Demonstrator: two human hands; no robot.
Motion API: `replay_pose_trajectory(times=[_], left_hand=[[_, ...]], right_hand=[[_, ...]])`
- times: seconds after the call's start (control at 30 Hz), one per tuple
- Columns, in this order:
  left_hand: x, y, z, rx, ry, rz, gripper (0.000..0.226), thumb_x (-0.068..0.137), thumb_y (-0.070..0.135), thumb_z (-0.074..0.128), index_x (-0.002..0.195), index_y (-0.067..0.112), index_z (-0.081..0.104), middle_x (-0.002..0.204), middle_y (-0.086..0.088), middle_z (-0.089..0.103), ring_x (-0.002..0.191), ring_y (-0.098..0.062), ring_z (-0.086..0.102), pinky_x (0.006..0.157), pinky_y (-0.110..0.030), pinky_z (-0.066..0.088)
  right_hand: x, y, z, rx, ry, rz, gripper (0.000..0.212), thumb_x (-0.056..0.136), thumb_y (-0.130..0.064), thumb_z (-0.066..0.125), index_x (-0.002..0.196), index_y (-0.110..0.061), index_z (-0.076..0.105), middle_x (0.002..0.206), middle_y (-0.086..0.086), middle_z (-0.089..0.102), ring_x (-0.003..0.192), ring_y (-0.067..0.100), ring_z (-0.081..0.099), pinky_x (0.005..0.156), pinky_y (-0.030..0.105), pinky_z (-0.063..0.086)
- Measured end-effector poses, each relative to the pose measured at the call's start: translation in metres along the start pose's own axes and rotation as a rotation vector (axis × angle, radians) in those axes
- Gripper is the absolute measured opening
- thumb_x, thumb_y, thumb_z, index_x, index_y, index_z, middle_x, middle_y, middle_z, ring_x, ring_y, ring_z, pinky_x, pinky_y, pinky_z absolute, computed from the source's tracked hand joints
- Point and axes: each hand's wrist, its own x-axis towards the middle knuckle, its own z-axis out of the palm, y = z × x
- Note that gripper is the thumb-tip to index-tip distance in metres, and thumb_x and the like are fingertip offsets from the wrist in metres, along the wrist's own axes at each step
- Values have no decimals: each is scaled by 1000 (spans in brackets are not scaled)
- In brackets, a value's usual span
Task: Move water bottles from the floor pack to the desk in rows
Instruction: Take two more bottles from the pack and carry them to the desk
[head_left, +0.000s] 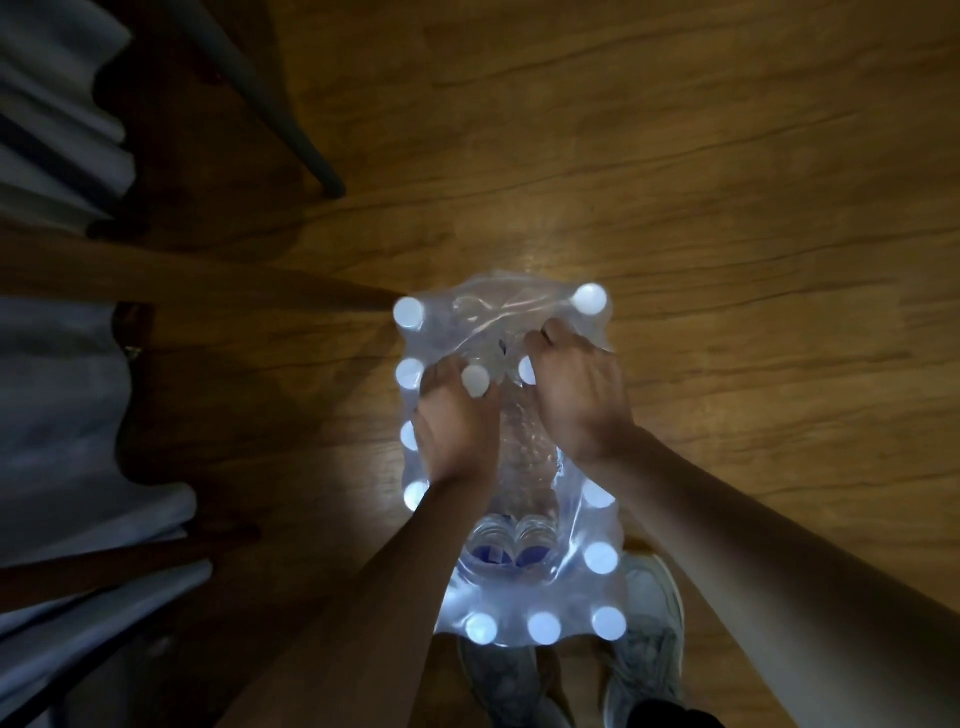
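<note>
A shrink-wrapped pack of water bottles (506, 566) stands on the wooden floor below me, its white caps glowing around the edges. Clear plastic wrap (493, 312) is torn open over the middle. My left hand (457, 421) is closed around one bottle's neck, just below its white cap (476, 381). My right hand (576, 395) is closed around another bottle, whose cap (526, 371) peeks out at its thumb side. Both bottles sit inside the pack's open middle, their bodies mostly hidden by my hands.
A grey metal furniture leg (291, 130) slants down to the floor at upper left. Wooden rails and pale fabric (62, 415) fill the left side. My shoes (649, 639) stand just behind the pack. Bare wooden floor (727, 208) stretches to the right and ahead.
</note>
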Motion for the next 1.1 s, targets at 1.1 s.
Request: replay_pose_trajectory(times=[1.1], left_hand=[[-146,148,-333,-54,-228,119,27,59,17,81,84,18,68,87,5,63,73,-18,64,64,-32,55]], right_hand=[[-188,-50,-304,537,84,69,29,65,-18,82,88,-14,65,87,-1,57,67,16,62,59,15,38]])
